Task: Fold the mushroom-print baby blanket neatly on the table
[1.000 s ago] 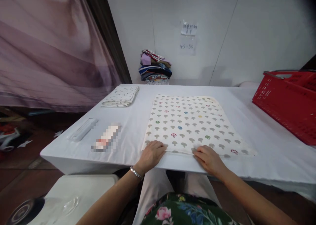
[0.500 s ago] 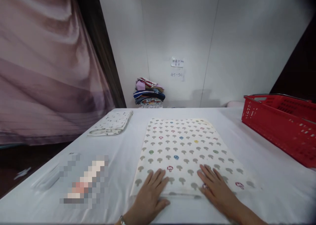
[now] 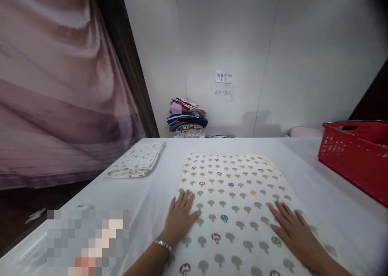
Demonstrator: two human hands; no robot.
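Observation:
A white cloth [image 3: 233, 205] printed with grey and coloured mushrooms lies flat in front of me on the white-covered table. On its left edge rests my left hand [image 3: 181, 217], palm down with the fingers spread and a metal bracelet at the wrist. My right hand [image 3: 294, 230] lies flat towards the cloth's right edge, fingers stretched out. Neither hand grips anything. The near edge of the cloth runs out of the bottom of the picture.
A folded patterned cloth [image 3: 138, 159] lies at the table's left. At right stands a red plastic basket [image 3: 351, 159]. Stacked folded fabrics [image 3: 187, 116] are by the wall beyond the far edge. A blurred-out patch [image 3: 87, 243] covers something at near left.
Both hands have slid forward from the near edge, the left to the cloth's left side, the right further right. The view has shifted, bringing the cloth lower and nearer.

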